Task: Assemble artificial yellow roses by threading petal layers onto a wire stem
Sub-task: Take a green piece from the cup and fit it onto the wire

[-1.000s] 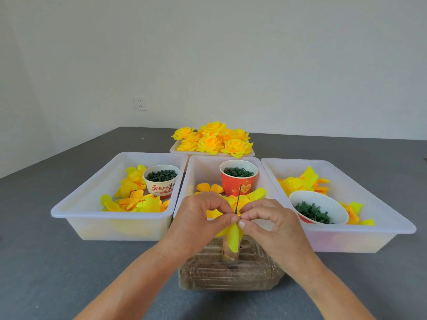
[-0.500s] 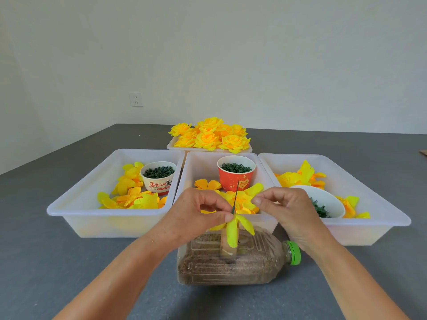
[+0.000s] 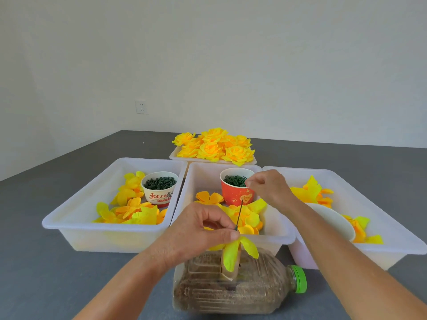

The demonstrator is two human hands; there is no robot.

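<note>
Bottle [image 3: 231, 289]: nearest to us, a clear plastic bottle lies on its side on the grey table [image 3: 46, 273], filled with brown grains, its green cap [image 3: 300, 278] pointing right.
Petal layer [image 3: 238, 249]: we see a yellow-green petal layer threaded on the wire stem [image 3: 238, 214], drooping just above the bottle; the wire rises upright from it.
Left hand [image 3: 196, 232]: our left hand has thumb and curled fingers pinched on the wire stem just above the petal layer.
Middle tray [image 3: 272, 229]: behind the bottle, a white tray holds loose yellow and orange petals and a red cup [image 3: 235, 192] of dark green pieces.
Right hand [image 3: 270, 188]: our right hand reaches to the red cup's rim, fingertips pinched together; whether they hold a green piece we cannot tell.
Left tray [image 3: 76, 218]: petals and a white printed cup [image 3: 159, 190] of green pieces.
Right tray [image 3: 392, 229]: petals and a white bowl [image 3: 332, 220], partly hidden by our forearm.
Finished roses [image 3: 215, 146]: farthest, a heap of yellow roses on a shallow tray.
</note>
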